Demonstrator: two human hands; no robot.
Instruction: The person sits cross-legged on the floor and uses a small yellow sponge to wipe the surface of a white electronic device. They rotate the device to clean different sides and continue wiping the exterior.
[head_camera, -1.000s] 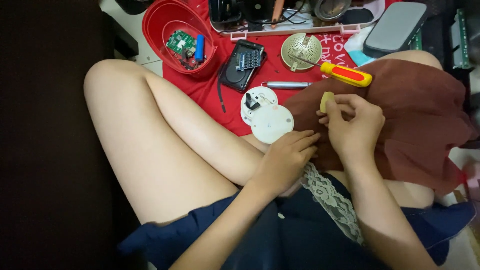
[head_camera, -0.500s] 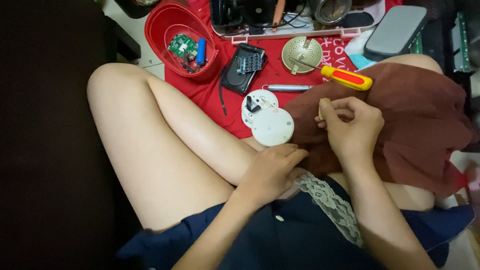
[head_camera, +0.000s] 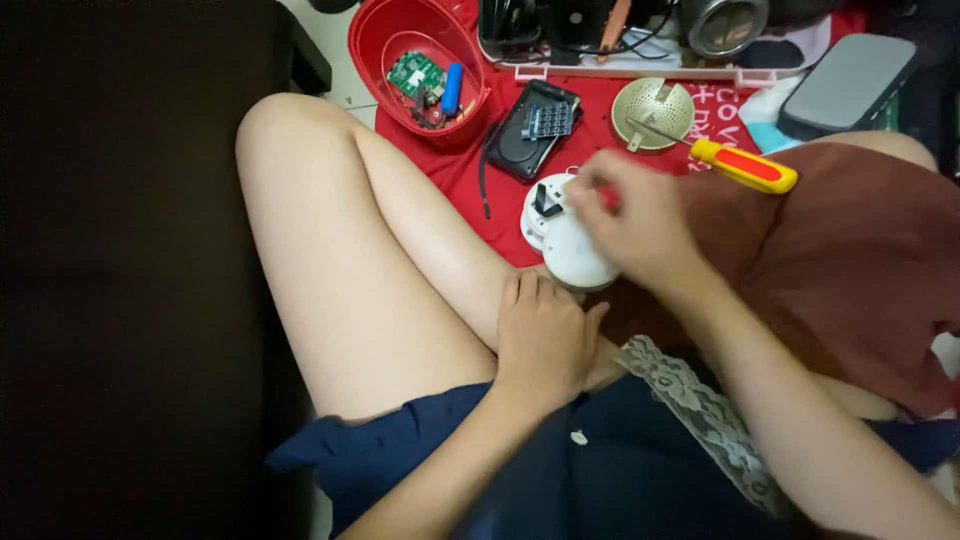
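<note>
My right hand (head_camera: 635, 220) hovers over two white round discs (head_camera: 570, 250) that lie on the red cloth (head_camera: 460, 170). Its fingers are bunched together near a black part (head_camera: 546, 200) on the far disc. Motion blur hides whether anything is pinched between them. My left hand (head_camera: 545, 335) lies flat on my bent leg just below the discs and holds nothing. A screwdriver with a yellow and red handle (head_camera: 745, 165) rests on the brown cloth (head_camera: 850, 260) over my right knee.
A red basket (head_camera: 375, 45) at the back holds a green circuit board (head_camera: 415, 72) and a blue cylinder (head_camera: 452, 88). A black device with a keypad (head_camera: 530, 130), a round metal grille (head_camera: 652, 105), a grey flat box (head_camera: 848, 82) and a white tray edge (head_camera: 640, 72) lie beyond.
My right hand has moved left from above the brown cloth to over the white discs. My left hand has slid slightly down my leg and settled flat.
</note>
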